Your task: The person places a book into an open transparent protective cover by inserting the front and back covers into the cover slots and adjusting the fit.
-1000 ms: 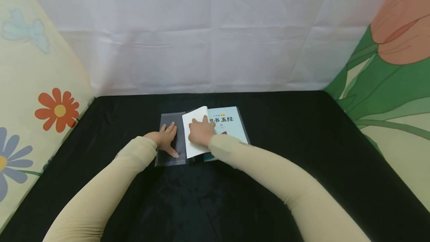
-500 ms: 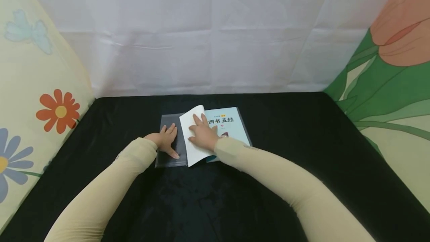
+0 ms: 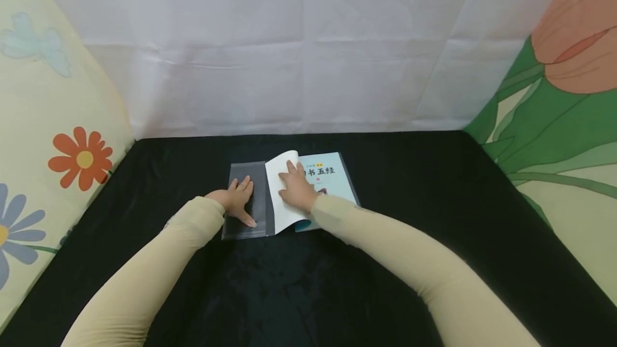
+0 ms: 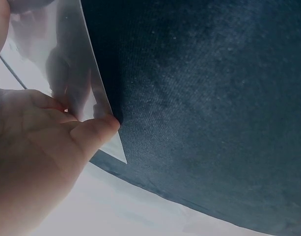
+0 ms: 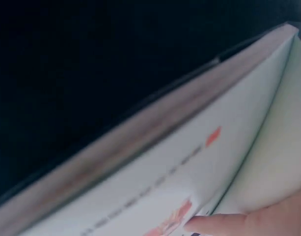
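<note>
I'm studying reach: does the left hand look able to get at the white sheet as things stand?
Probably yes: the left hand rests on clear plastic beside the white sheet; nothing stands between, though the right hand covers part.

A book (image 3: 339, 183) lies toward the far side of the table (image 3: 434, 202), a leaf (image 3: 278, 173) lapping over its left part.
Left of the leaf lies a plastic sheet (image 3: 260, 189) under the left hand (image 3: 239, 198); the right hand (image 3: 297, 190) rests on the leaf. A cloth (image 3: 303, 68) hangs behind the table, between a left panel (image 3: 29, 95) and a right panel (image 3: 569, 127).
</note>
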`<state>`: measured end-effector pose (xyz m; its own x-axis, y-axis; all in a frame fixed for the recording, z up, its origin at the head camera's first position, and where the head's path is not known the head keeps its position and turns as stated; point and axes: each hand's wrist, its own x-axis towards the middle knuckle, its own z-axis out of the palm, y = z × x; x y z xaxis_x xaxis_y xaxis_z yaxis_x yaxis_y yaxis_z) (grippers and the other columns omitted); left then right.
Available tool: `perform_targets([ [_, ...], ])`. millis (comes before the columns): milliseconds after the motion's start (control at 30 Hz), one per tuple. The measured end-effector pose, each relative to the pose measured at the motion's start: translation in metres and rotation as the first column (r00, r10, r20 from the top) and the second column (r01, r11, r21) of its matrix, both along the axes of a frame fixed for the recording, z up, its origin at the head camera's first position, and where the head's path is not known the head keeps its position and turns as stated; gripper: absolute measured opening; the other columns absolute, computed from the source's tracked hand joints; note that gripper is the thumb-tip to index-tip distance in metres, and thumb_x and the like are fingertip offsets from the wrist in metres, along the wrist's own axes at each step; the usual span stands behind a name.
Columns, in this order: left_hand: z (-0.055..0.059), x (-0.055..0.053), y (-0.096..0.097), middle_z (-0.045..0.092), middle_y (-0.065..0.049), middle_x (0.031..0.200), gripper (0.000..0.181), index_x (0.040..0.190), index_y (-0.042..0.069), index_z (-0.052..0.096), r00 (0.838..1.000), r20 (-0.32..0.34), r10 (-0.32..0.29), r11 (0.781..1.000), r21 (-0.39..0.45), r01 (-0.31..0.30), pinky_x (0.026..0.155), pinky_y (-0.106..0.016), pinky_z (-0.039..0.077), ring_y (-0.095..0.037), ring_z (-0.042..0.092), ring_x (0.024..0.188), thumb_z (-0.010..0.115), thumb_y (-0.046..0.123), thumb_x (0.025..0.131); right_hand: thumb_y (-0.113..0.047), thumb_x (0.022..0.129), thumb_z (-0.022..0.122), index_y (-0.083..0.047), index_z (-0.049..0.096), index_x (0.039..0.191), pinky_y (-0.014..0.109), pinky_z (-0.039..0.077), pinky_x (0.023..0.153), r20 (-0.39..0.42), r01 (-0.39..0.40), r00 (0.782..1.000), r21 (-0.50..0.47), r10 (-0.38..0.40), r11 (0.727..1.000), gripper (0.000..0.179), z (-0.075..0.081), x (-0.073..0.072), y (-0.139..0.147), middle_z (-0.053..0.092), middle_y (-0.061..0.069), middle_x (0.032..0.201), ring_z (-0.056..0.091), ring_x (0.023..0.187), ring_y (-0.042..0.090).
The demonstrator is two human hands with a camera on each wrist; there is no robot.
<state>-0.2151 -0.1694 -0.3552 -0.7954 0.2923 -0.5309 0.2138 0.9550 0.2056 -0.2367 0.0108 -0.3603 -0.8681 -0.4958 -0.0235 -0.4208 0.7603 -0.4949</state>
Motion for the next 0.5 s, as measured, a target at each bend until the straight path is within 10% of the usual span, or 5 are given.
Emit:
perform_targets([
  [500,-0.001,-0.005,0.003,-0.004,-0.028,0.158,0.106,0.150,-0.013,0.007,1.000,0.007,-0.018,0.998,-0.065,0.019,0.115,-0.052,0.010,-0.050,-0.003,0.143,0.073,0.041,0.086,-0.017,0.095,0.061,-0.001,0.058,0.132,0.065,0.039,0.095,0.021,0.065,0.997,0.154,-0.069,0.986,0.041,0.004,0.006,-0.018,0.019,0.015,0.159,0.004,0.147,0.034],
])
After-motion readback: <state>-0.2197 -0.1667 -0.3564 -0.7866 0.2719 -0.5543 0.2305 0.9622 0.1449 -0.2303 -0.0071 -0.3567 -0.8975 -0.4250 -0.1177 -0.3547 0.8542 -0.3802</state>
